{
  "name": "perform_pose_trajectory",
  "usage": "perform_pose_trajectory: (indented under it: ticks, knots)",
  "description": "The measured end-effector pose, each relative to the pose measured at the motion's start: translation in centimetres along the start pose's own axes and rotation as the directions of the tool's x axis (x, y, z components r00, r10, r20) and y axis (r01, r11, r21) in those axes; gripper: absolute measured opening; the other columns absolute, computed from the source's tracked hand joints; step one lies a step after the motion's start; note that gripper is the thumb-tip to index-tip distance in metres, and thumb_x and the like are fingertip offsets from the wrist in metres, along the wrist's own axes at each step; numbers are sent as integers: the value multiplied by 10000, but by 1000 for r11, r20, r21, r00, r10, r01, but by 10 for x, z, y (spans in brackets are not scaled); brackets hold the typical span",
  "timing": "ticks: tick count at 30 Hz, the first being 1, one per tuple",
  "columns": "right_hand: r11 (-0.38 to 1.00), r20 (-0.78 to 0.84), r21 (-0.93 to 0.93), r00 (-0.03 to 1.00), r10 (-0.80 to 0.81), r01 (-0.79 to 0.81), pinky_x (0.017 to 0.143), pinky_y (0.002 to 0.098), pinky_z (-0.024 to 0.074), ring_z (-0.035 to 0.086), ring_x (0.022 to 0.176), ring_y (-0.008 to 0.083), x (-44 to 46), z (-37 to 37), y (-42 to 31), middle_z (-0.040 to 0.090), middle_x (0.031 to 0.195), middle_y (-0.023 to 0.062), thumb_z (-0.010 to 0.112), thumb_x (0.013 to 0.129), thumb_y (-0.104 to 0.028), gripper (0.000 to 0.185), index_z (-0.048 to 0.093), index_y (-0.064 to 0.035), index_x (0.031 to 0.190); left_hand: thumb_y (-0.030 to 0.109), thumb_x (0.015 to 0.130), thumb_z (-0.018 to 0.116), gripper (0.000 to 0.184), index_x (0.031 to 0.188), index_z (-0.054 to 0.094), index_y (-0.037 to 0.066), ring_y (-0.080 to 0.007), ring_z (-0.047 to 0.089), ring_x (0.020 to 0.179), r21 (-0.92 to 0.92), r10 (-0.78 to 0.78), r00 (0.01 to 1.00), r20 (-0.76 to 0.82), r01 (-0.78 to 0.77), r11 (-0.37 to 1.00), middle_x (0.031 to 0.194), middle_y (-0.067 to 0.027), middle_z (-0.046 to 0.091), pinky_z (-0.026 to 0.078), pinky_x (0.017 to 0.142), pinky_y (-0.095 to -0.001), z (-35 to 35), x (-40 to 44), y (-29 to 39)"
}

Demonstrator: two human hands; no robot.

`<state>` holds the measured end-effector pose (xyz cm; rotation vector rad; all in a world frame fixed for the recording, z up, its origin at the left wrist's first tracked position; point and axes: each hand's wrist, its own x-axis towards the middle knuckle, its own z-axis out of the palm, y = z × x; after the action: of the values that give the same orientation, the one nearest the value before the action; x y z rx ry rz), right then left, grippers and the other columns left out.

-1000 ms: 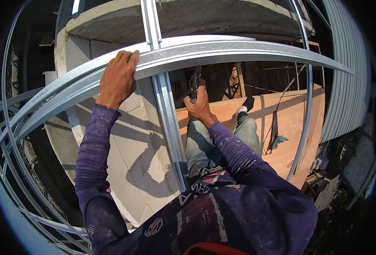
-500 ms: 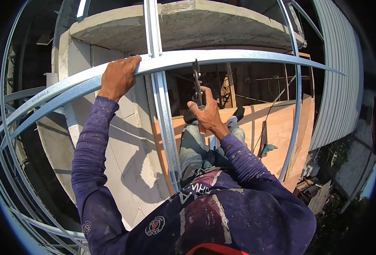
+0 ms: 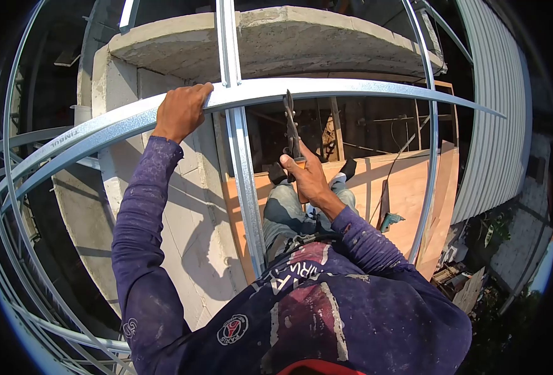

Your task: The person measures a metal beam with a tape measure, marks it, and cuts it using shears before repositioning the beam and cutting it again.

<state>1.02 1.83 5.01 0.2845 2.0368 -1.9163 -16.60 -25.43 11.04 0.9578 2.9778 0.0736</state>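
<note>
My left hand (image 3: 182, 112) is closed over a long galvanized steel channel (image 3: 326, 86) that runs across the view, close to where it crosses an upright metal stud (image 3: 244, 169). In my right hand (image 3: 314, 178) is a pair of dark tin snips (image 3: 291, 122) with orange on the handles. The snips point away from me, their tip near the lower edge of the channel. My fingers wrap the handles, so part of the grip is hidden.
Plywood sheets (image 3: 364, 206) lie below, with a green power drill (image 3: 390, 221) on them. A curved concrete ledge (image 3: 301, 31) stands beyond the channel. Corrugated metal sheeting (image 3: 498, 125) is at the right. Several metal channels (image 3: 23, 219) form a frame at the left, above a drop.
My right hand has shifted slightly down and to the right with the snips. My left hand stays on the channel. The whole view has moved a little.
</note>
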Motion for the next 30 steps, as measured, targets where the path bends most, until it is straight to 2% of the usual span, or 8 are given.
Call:
perform_pose_trajectory:
  ticks: [2, 4, 5, 7, 13, 14, 20, 30]
  knots:
    - [999, -22, -34, 999, 25, -26, 1072, 397, 389, 543, 1252, 324, 0, 3, -7, 564, 1334, 256, 678, 904, -359, 748, 382, 33, 1468, -45, 726, 630, 315, 1013, 599, 81, -345, 684, 799, -4, -3, 1000, -4, 3, 1000, 892, -142, 702, 548, 707, -443, 0, 0, 2]
    - [977, -113, -126, 981, 159, -173, 884, 382, 494, 649, 937, 264, -2, 6, -20, 674, 1044, 179, 646, 853, -210, 647, 444, 37, 1416, -46, 726, 630, 314, 1013, 600, 79, -348, 684, 800, -4, -3, 1000, -7, 3, 1000, 897, -142, 703, 550, 711, -444, -1, 0, 1]
    - [977, -115, -128, 981, 156, -171, 884, 382, 494, 649, 937, 264, -2, 8, -24, 674, 1044, 179, 646, 853, -210, 647, 444, 37, 1416, -44, 725, 634, 318, 1017, 602, 77, -349, 685, 803, -10, -3, 1000, -11, 2, 1000, 900, -143, 703, 551, 716, -444, -1, 1, 2]
    - [939, -103, -95, 941, 322, -331, 722, 370, 498, 599, 717, 201, 1, 9, -31, 648, 818, 94, 627, 802, -193, 522, 556, 50, 1258, -43, 724, 638, 322, 1021, 604, 75, -350, 685, 806, -18, 2, 1000, -17, -2, 1000, 903, -143, 703, 553, 720, -443, -1, 1, 0]
    - [915, -49, -114, 922, 385, -388, 676, 338, 470, 592, 711, 186, 9, 0, -12, 635, 766, 87, 650, 782, -230, 318, 611, 29, 964, -37, 710, 663, 361, 1049, 607, 75, -354, 685, 807, -32, 23, 1000, -16, -23, 999, 922, -142, 706, 557, 722, -443, 1, 0, -1]
    - [922, -57, -18, 921, 385, -386, 653, 332, 460, 585, 692, 174, 10, 4, -3, 627, 745, 82, 647, 786, -219, 291, 606, 15, 955, -37, 708, 662, 371, 1057, 609, 79, -357, 684, 805, -31, 13, 1000, -2, -13, 999, 929, -141, 708, 556, 724, -446, 0, -1, 0]
    - [935, -38, 56, 935, 352, -350, 592, 308, 455, 573, 626, 152, 10, 9, 5, 607, 704, 60, 643, 796, -210, 252, 587, 1, 921, -34, 712, 648, 379, 1067, 610, 92, -367, 680, 795, -36, 0, 1000, 16, 1, 999, 919, -145, 708, 548, 730, -460, 0, 3, -1]
    - [926, -76, -71, 928, 366, -371, 555, 321, 462, 576, 576, 152, -3, -1, 5, 600, 633, 73, 616, 802, -225, 219, 587, -9, 783, -24, 713, 652, 361, 1049, 604, 98, -347, 683, 801, -12, -11, 998, 54, 12, 1000, 895, -142, 704, 550, 724, -446, 0, 5, -1]
